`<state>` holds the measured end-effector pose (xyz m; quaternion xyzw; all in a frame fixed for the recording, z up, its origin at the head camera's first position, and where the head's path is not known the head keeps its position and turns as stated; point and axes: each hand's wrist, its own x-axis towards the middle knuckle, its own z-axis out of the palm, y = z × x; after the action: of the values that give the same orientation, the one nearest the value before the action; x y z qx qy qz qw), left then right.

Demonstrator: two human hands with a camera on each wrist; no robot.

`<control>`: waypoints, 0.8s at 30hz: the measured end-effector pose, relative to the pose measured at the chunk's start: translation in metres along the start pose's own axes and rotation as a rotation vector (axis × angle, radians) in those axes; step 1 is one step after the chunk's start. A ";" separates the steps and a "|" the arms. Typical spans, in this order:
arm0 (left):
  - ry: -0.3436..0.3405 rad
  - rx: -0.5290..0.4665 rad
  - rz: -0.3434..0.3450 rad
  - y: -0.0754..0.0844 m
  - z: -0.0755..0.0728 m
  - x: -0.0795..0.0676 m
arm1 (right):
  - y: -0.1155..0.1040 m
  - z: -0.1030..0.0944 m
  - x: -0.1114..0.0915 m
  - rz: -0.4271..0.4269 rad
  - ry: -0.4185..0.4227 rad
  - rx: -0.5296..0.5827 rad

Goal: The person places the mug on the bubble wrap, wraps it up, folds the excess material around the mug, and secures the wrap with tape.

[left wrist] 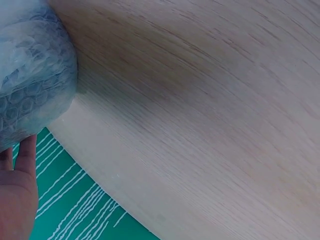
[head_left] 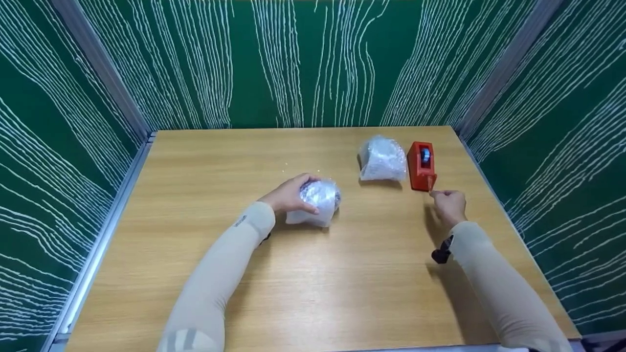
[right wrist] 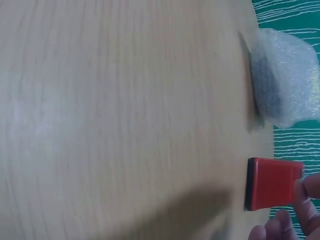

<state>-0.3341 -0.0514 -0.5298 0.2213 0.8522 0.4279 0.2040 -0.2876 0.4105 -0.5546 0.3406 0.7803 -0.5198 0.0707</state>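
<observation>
My left hand (head_left: 293, 195) grips a bubble-wrapped bundle (head_left: 324, 200) near the middle of the table, thumb on the near side and fingers over the far side. In the left wrist view the bundle (left wrist: 35, 75) fills the upper left corner, with fingertips against its edge. What lies inside the wrap cannot be made out. At the front end of a red tape dispenser (head_left: 421, 166), my right hand (head_left: 449, 205) pinches the end of a clear strip of tape (head_left: 430, 184). The right wrist view shows the fingers close beside the dispenser (right wrist: 275, 184).
A second bubble-wrapped bundle (head_left: 383, 159) stands just left of the dispenser. The wooden table (head_left: 313, 288) is bounded at the back and sides by green walls (head_left: 323, 63) with white wavy lines. Metal posts (head_left: 105, 68) rise at the back corners.
</observation>
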 end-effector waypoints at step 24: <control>-0.013 0.022 0.015 -0.001 -0.001 0.001 | 0.006 0.009 0.013 -0.112 0.066 0.016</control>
<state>-0.3357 -0.0520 -0.5296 0.2327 0.8539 0.4185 0.2038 -0.2961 0.4102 -0.5694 0.3140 0.7958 -0.5176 0.0130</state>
